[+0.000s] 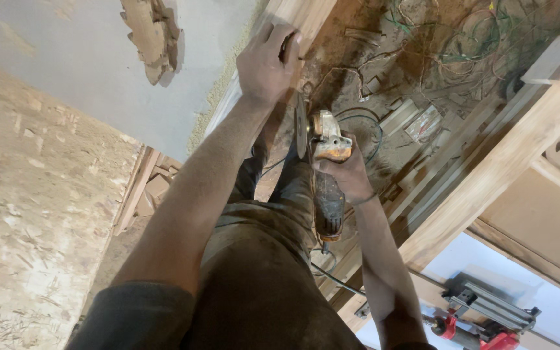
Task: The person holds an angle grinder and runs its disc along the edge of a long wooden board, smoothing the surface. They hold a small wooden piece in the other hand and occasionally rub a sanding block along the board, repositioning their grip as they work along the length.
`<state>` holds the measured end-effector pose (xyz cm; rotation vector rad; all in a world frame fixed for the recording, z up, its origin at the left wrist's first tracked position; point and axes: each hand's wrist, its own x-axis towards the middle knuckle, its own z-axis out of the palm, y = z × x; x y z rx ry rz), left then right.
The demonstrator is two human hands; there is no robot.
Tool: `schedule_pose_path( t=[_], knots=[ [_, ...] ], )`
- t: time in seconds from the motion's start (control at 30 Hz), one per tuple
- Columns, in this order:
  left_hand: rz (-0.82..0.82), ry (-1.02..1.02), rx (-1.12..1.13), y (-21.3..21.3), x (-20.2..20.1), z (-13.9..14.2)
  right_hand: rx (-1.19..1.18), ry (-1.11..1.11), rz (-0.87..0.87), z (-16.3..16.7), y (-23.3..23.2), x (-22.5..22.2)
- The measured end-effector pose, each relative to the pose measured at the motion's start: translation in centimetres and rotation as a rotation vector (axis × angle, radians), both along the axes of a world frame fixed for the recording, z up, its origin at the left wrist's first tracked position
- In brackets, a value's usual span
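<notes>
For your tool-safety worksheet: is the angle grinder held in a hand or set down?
Held. The right hand grips the angle grinder off the floor, its disc by the wooden plank under the left hand.
</notes>
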<state>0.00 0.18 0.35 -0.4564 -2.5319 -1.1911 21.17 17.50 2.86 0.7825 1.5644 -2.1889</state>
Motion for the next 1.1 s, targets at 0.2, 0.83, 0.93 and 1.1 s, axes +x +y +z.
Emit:
schedule_pose_path(
  t=[0.2,0.83,0.93,1.1],
  knots=[
    [0.029,-0.007,-0.034,0.2,0.3,0.3,0.036,-0.013,0.024,0.9,0.3,1.0],
    [0.053,-0.011,-0.055,-0.4,0.5,2.3,0.042,0.013,0.036,-0.1,0.2,1.9],
    [0.060,-0.088,-0.124,-0.7,0.1,3.4,0.027,-0.006,0.028,0.2,0.9,2.4],
    [0.143,-0.331,-0.170,-2.8,0.1,5.9,0.059,-0.143,-0.080,3.3,4.4,2.2]
  ],
)
